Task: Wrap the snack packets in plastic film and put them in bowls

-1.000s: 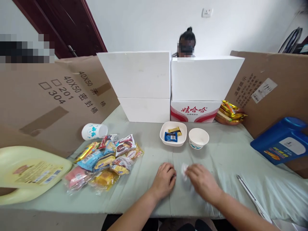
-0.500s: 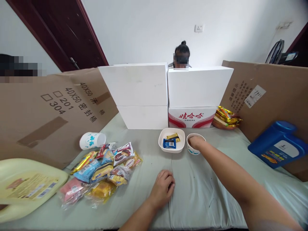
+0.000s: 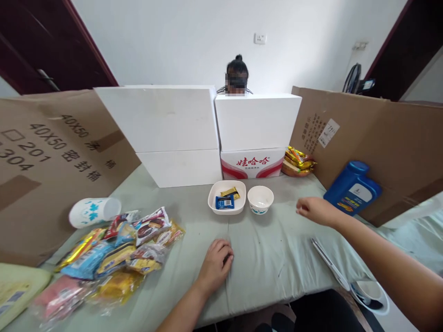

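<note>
My right hand [image 3: 316, 210] hovers over the right side of the cloth, fingers bent together in a pinch; anything inside them is hidden. A white paper cup [image 3: 260, 201] with a teal leaf print stands upright to its left. Touching distance from that cup is a square white bowl [image 3: 226, 210] holding a blue-wrapped snack [image 3: 224, 202] and a gold-wrapped snack [image 3: 230, 192]. My left hand [image 3: 215, 263] rests on the cloth below the bowl, fingers loosely curled, with nothing visible in it.
Packaged snacks [image 3: 116, 253] lie piled at left beside a tipped paper cup [image 3: 93, 212]. White boxes [image 3: 166, 120] wall the back; cardboard [image 3: 367, 138] flanks the right. A blue bottle [image 3: 353, 189], a snack basket [image 3: 298, 171] and a long pale object [image 3: 330, 265] sit rightward.
My right hand has come out of the upright paper cup and moved right, clear of it. My left hand stays on the cloth. The view has turned right.
</note>
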